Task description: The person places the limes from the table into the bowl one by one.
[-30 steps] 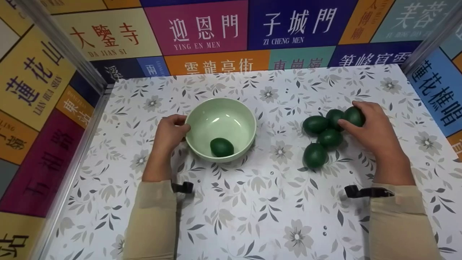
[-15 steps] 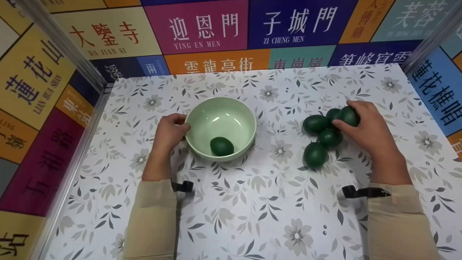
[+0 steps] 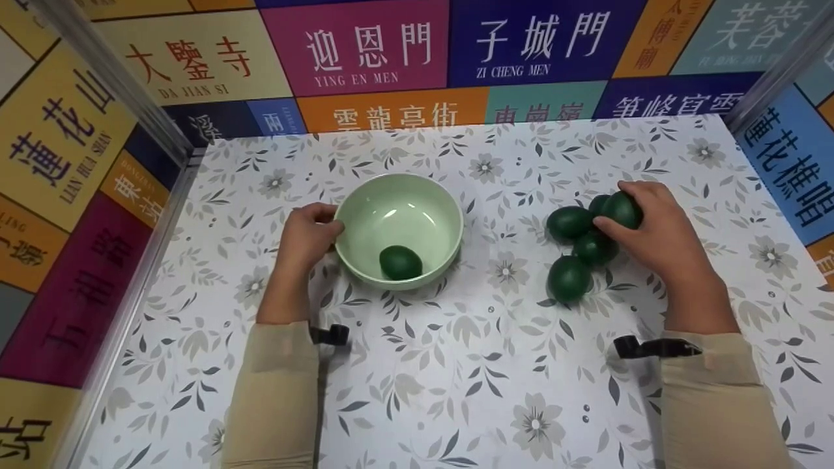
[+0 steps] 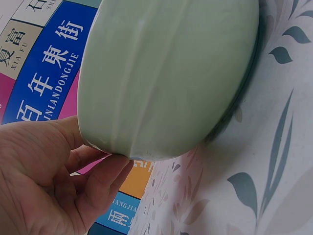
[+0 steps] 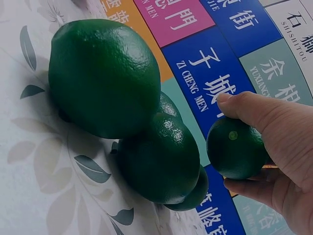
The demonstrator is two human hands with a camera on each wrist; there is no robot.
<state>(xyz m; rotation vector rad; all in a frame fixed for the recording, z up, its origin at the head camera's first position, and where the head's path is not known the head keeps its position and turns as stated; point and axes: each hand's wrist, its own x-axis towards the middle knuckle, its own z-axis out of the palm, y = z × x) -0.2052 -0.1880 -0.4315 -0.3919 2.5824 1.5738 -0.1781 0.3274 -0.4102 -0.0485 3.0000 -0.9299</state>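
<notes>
Bowl: one pale green bowl [image 3: 423,228] stands upright on the desk [image 3: 456,371] and serves as the reference for all positions here. One dark green fruit [image 3: 401,263] lies inside it, against the near wall.

Left hand [image 3: 306,236]: at the bowl's left side, thumb and fingers brought together with only the rim between them. The light pinch is judged to be for steadying, since the bowl appears to rest its weight on the desk.

Right hand [image 3: 664,234]: well to the right of the bowl, thumb and fingers parted to the width of a held fruit [image 3: 623,210], which they grip by its sides. That grip suits a smooth, rounded body. The right wrist view shows a gap between it and its neighbours; it appears raised.

Remaining stock: four loose fruits [image 3: 569,279] lie clustered right of the bowl, presumably grouped for easy reach.

Markings: none seen on bowl or fruit. Beyond the bowl, wall panels read "YING EN MEN" [image 3: 356,80], "ZI CHENG MEN" [image 3: 513,71] and "DA JIAN SI" [image 3: 194,92], beneath Chinese characters.
</notes>
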